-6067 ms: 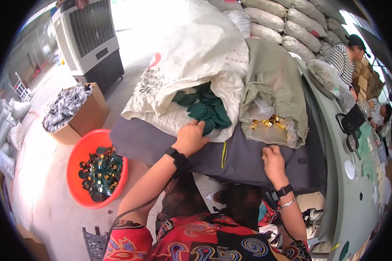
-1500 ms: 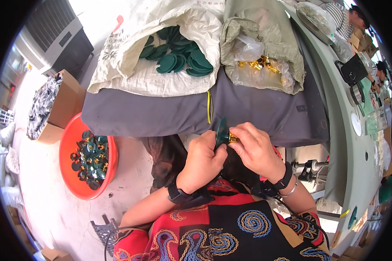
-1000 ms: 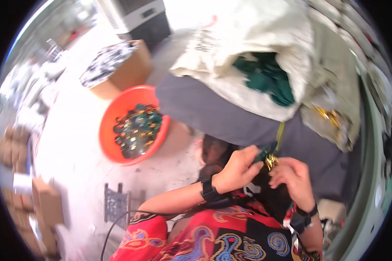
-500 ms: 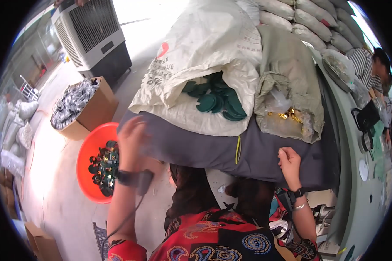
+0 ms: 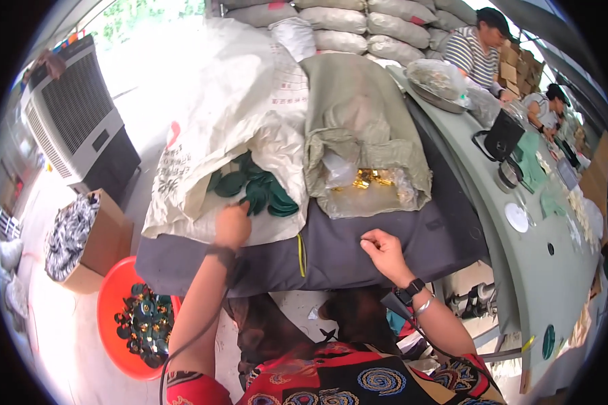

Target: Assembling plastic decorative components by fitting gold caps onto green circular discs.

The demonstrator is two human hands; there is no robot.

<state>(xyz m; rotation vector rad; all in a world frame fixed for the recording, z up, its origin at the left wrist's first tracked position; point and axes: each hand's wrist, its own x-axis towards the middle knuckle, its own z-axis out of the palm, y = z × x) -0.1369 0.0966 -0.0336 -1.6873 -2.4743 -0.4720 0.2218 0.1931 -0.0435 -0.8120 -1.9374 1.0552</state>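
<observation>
Half a second ago the left hand was out over the red tub at the person's left; it has since swung back up to the mouth of the white sack, where it rests at the edge of the dark green discs spilling out of it. Its fingers are curled toward the pile, but whether they have closed on a disc cannot be told from this head view. The right hand has barely shifted: it hovers loosely cupped over the grey cloth, just below the olive sack with the small gold pieces showing in its opening, and appears to hold nothing. As for progress, the tub holds a fair heap of finished green-and-gold parts on its floor, yet it is far from full, and both sacks look well stocked, so I judge the work to be at an early-to-middle stage, with another round just starting. Beside the tub stands a cardboard box of grey items, and other people work at the long table to the right.
</observation>
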